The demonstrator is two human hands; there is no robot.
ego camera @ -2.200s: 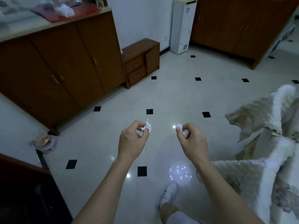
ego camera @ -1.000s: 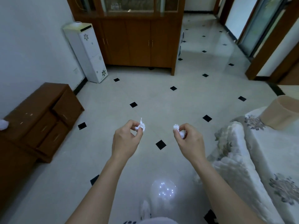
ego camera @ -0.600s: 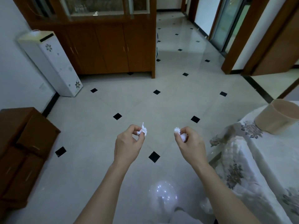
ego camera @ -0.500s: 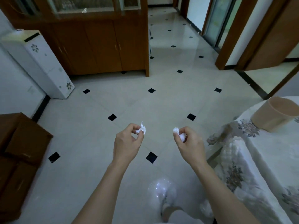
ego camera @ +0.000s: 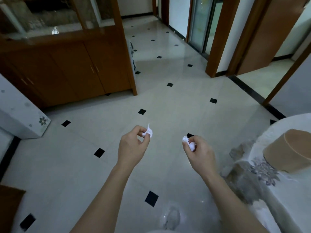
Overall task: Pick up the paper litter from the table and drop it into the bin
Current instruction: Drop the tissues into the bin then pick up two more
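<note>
My left hand (ego camera: 132, 147) pinches a small crumpled white paper (ego camera: 148, 132) between thumb and fingertips. My right hand (ego camera: 199, 153) grips another crumpled white paper (ego camera: 189, 143) in curled fingers. Both hands are held out over the tiled floor, a little apart. To the right, a tan round bin (ego camera: 288, 154) lies tilted on the table (ego camera: 286, 190) with a white floral cloth, its opening facing up and to the right.
A brown wooden cabinet (ego camera: 70, 71) with glass upper doors stands at the back left. A white floral appliance (ego camera: 18, 113) is at the left wall. Wooden door frames (ego camera: 217, 39) and open doorways lie at the back right. The pale floor has black diamond tiles.
The view has swung right, away from the low drawer unit towards the doorways. The table and bin have come closer at the right. Both hands keep their papers.
</note>
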